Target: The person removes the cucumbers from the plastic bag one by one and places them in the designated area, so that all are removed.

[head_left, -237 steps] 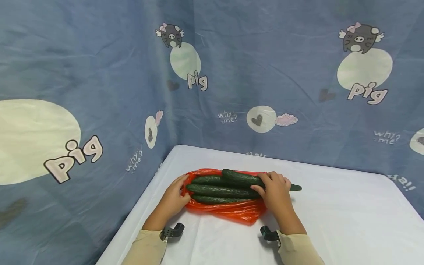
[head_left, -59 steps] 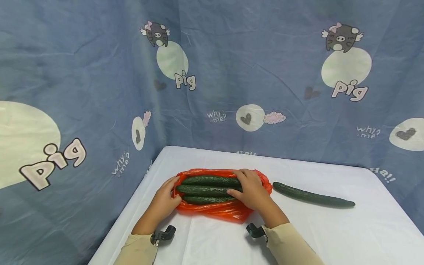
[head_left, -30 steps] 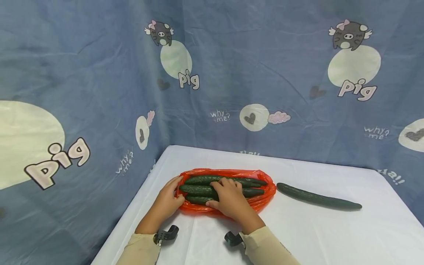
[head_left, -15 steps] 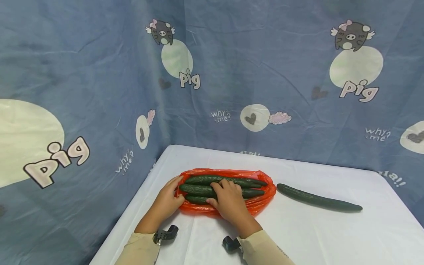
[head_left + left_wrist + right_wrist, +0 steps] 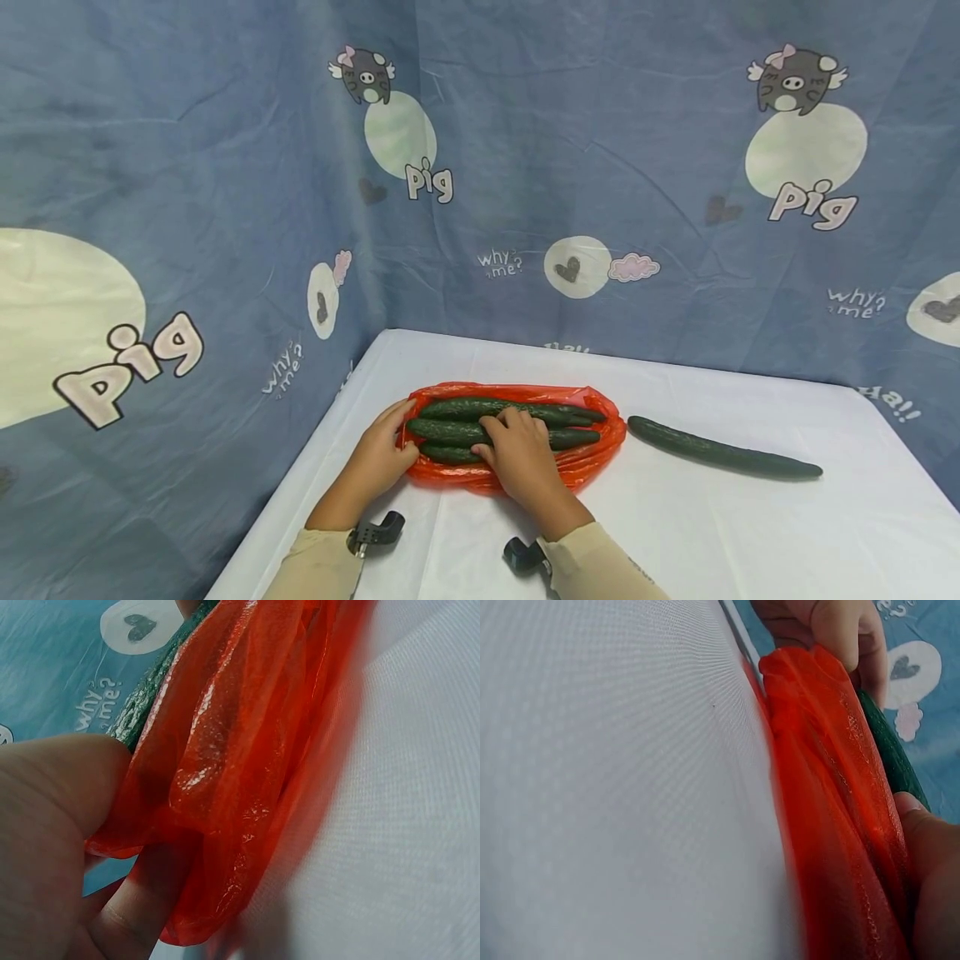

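Head view: green cucumbers [image 5: 450, 431] in a crinkled red bag [image 5: 453, 476], left hand [image 5: 377, 452] pinching its rim, right hand [image 5: 520, 457] gripping one from above.

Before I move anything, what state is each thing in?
Red bag, lying open, cucumbers showing
Bagged cucumbers, whole where visible, lying side by side
Loose cucumber, whole, outside the bag
Left hand, pinching the bag's end
Right hand, curled over the bagged cucumbers
White cloth, spread, lightly creased
Blue backdrop, hanging, wrinkled
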